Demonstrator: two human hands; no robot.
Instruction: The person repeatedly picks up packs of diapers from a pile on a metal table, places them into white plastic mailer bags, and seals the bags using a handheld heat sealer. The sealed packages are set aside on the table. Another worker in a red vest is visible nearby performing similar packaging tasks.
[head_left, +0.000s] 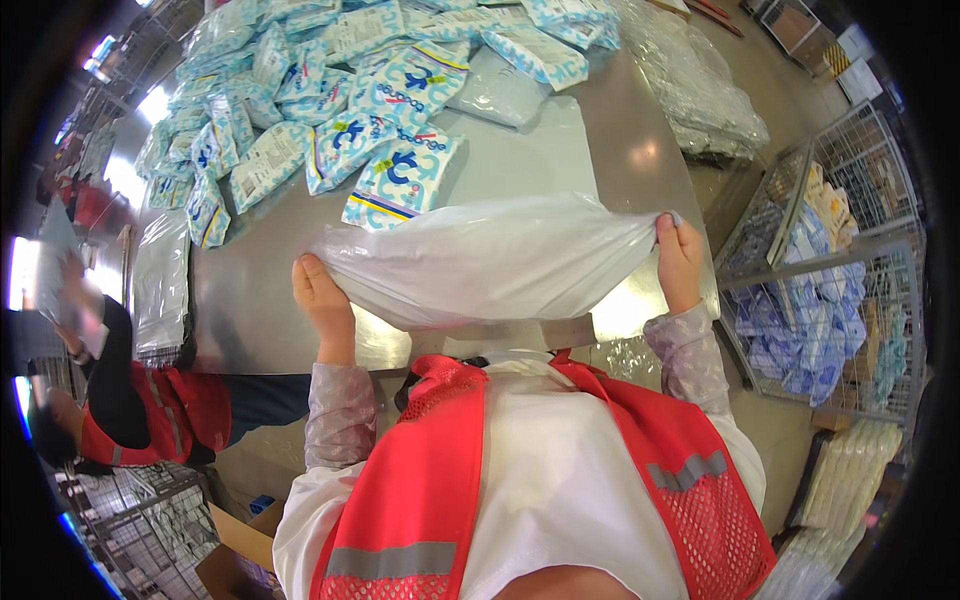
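Note:
A pale plastic bag (487, 262) is stretched sideways over the near edge of a metal table (255, 315). My left hand (322, 296) pinches one of its ends, and my right hand (679, 259) grips the other. Beyond it a flat, pale plastic sheet or bag (525, 165) lies on the tabletop, with a folded grey-white plastic package (499, 86) at its far edge. Several blue-and-white printed packets (405, 176) are heaped on the table's far left part, the nearest touching the flat sheet. Whether anything is inside the stretched bag cannot be told.
A stack of plastic bags (161, 285) lies at the table's left end, near a co-worker in a red vest (150, 412). Clear-wrapped goods (697, 82) stand beyond the right edge. A wire cage (825, 300) holds blue packages; an open cardboard box (240, 555) is at lower left.

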